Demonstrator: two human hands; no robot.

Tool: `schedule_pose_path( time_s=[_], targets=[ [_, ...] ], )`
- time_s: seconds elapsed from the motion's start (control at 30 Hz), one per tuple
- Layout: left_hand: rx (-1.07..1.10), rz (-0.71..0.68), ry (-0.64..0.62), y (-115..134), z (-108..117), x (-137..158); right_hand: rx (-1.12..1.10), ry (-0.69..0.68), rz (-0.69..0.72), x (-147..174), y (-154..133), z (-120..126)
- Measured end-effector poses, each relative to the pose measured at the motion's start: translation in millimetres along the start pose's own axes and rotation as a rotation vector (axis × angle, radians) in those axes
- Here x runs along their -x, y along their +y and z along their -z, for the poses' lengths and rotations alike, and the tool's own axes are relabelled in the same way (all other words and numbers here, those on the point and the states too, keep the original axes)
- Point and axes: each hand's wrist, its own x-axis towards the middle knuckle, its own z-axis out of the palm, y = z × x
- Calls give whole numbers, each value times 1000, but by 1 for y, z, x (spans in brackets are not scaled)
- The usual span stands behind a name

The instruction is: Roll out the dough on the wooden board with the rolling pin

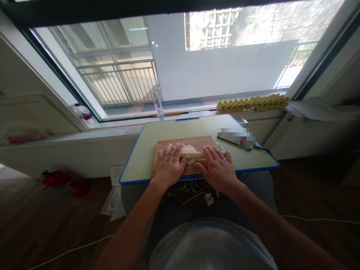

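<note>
A wooden cutting board (184, 141) lies near the front of a small pale table. Across it runs a light rolling pin (197, 154), held at both ends. My left hand (171, 161) rests over the pin's left end, fingers pointing forward and thumb turned inward. Over the right end lies my right hand (218, 163), its fingers bent over the pin. Pale dough (189, 148) shows behind and in front of the pin, between my hands. The palms hide both ends of the pin and part of the dough.
The blue-edged table (137, 161) stands against the radiator below the window. A power strip (236, 138), partly pixelated, lies at its right with a black cord. On the sill are a clear bottle (158, 107) and a yellow bumpy object (253, 103). A red fire extinguisher (66, 182) is on the floor.
</note>
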Motion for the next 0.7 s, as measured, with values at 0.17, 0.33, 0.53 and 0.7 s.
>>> schedule_pose_path(
  time_s=[0.17, 0.33, 0.53, 0.7],
  targets=[
    [-16, 5, 79, 5, -5, 27, 10, 8, 27, 17, -3, 2],
    [-24, 1, 136, 13, -4, 49, -12, 29, 51, 32, -3, 1],
    [-35, 5, 150, 16, -4, 58, -26, 61, 70, 40, -1, -7],
    [-36, 26, 128, 15, -5, 51, -3, 44, 41, 24, -1, -9]
  ],
)
